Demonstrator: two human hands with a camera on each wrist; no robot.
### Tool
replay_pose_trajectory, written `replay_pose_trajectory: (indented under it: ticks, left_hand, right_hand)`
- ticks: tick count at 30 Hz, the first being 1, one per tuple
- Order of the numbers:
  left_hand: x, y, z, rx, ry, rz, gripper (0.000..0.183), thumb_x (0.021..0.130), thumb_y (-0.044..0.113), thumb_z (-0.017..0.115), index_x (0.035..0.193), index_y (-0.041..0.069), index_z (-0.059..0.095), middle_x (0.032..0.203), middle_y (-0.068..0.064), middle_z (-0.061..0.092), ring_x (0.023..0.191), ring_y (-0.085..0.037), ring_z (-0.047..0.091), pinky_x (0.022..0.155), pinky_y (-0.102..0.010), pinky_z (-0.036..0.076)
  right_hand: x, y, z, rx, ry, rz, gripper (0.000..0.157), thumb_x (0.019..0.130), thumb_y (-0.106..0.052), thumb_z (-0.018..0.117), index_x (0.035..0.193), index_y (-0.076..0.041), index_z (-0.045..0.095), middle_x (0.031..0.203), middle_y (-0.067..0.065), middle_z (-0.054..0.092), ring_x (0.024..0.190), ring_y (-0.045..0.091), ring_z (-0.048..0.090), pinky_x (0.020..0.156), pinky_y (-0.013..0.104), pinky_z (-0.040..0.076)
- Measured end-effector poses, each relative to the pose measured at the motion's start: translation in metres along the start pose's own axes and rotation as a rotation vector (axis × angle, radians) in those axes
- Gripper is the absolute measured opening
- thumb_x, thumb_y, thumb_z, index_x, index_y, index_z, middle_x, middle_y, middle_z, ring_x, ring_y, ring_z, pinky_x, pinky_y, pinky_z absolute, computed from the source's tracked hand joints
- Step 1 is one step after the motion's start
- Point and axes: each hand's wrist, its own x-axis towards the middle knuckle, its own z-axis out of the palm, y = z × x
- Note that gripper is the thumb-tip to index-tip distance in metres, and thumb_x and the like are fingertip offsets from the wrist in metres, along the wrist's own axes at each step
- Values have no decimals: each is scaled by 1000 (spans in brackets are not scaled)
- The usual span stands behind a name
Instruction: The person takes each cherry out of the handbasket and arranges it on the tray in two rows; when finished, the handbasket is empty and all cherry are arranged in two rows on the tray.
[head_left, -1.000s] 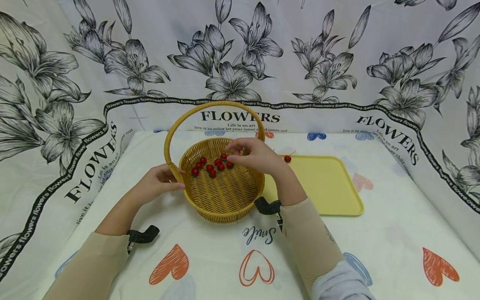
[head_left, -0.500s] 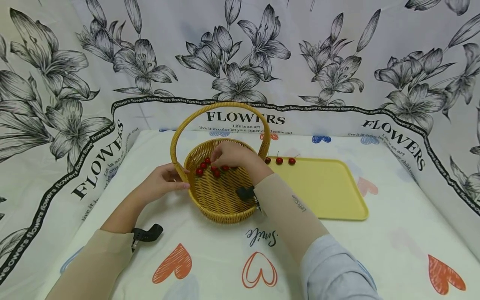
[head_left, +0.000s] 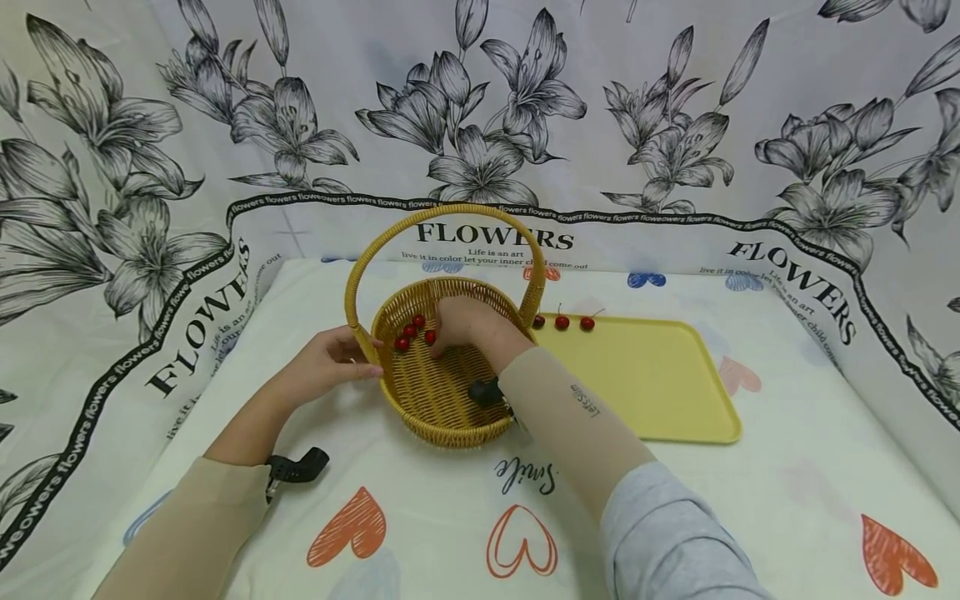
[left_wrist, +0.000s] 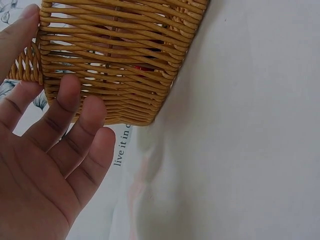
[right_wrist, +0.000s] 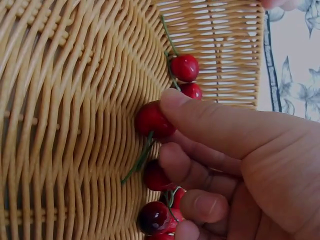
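A round wicker basket (head_left: 446, 435) with a tall arched handle stands in the middle, several red cherries inside. My left hand (head_left: 322, 362) holds its left side where the handle meets the rim. The left wrist view shows the other fingers (left_wrist: 92, 120) bent loosely near the woven wall. My right hand (head_left: 465, 321) reaches down into the basket. In the right wrist view its thumb and index finger pinch a cherry (right_wrist: 150, 119) with a green stem, close to the woven bottom. Other cherries lie beside it, some under the curled fingers, others (right_wrist: 185, 68) beyond the thumb.
A yellow tray (head_left: 637, 383) lies to the right of the basket, partly behind the right forearm. Three cherries (head_left: 587, 323) stand in a row near its back edge, stems up. The handle arches over the right hand. A white printed cloth (head_left: 420, 508) covers the table.
My right hand has come down and left from over the basket's back right into the cherries. The left hand keeps its hold on the basket. The head view has shifted slightly.
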Motion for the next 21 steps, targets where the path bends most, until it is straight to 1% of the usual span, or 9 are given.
replay_pose_trajectory:
  ticks: [3, 6, 8, 11, 14, 16, 19, 21]
  left_hand:
    - [1, 0, 0, 4, -4, 3, 37, 90, 3, 79, 121, -8, 64, 109, -23, 68, 94, -23, 66, 77, -30, 55]
    - [1, 1, 1, 6, -3, 0, 38, 90, 3, 79, 122, -10, 63, 109, -25, 68, 93, -23, 66, 76, -29, 55]
    - [0, 2, 0, 9, 0, -4, 38, 90, 3, 79, 122, -10, 63, 109, -25, 68, 93, -22, 66, 76, -29, 55]
    - [-1, 2, 1, 9, 5, -8, 38, 90, 3, 79, 122, -9, 63, 109, -27, 67, 93, -22, 66, 77, -29, 55]
    - [-1, 2, 1, 6, 7, -11, 38, 90, 2, 79, 122, -9, 63, 109, -26, 67, 94, -22, 66, 78, -29, 55]
    - [-1, 2, 1, 3, 7, -11, 38, 90, 2, 79, 122, -8, 63, 109, -25, 68, 95, -22, 66, 78, -28, 55]
    - [-1, 1, 0, 1, 6, -6, 37, 90, 2, 79, 122, -8, 63, 109, -22, 68, 95, -21, 66, 78, -28, 55]
    - [-1, 0, 0, 0, 4, -2, 37, 90, 2, 78, 122, -8, 63, 109, -22, 69, 94, -22, 66, 78, -28, 55]
  right_hand:
    - [-2, 0, -1, -32, -29, -5, 25, 86, -32, 86, 81, -10, 75, 74, -3, 65, 65, 13, 52, 61, 27, 43]
    - [-5, -1, -2, -57, -41, -17, 21, 88, -31, 83, 82, -11, 76, 74, -4, 65, 65, 12, 52, 60, 27, 43]
    - [-7, -3, -3, -59, -40, -32, 18, 90, -29, 81, 86, -12, 76, 78, -4, 66, 68, 12, 54, 62, 27, 44]
    - [-15, -4, -7, -42, -38, -64, 13, 92, -27, 78, 92, -15, 76, 91, -4, 69, 78, 13, 60, 68, 29, 50]
    - [-26, -5, -14, 26, -38, -102, 14, 95, -26, 76, 100, -14, 78, 101, -3, 69, 86, 14, 63, 75, 30, 53]
    - [-35, -4, -19, 79, -22, -142, 16, 96, -26, 74, 104, -13, 78, 104, -2, 70, 90, 14, 64, 78, 30, 53]
    - [-52, 0, -26, 165, 28, -204, 18, 97, -25, 73, 109, -12, 77, 103, -3, 71, 93, 12, 65, 81, 29, 53]
    - [-64, 3, -30, 211, 64, -236, 17, 97, -24, 72, 110, -13, 76, 100, -4, 71, 91, 12, 64, 80, 28, 53]
